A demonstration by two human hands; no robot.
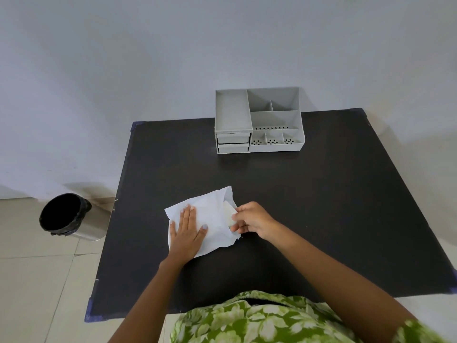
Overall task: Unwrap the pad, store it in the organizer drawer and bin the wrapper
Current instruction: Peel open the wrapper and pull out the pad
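A white wrapper lies flat on the black table, its right end open. My left hand presses flat on the wrapper's left half, fingers spread. My right hand pinches the white pad that pokes out of the wrapper's open right end. A grey organizer stands at the table's far edge, with two shut drawers at its lower left. A steel bin with a black liner stands on the floor to the left of the table.
The organizer has several open compartments on top, all empty. A white wall rises right behind the table. Pale floor tiles surround the bin. My green patterned clothing shows at the bottom edge.
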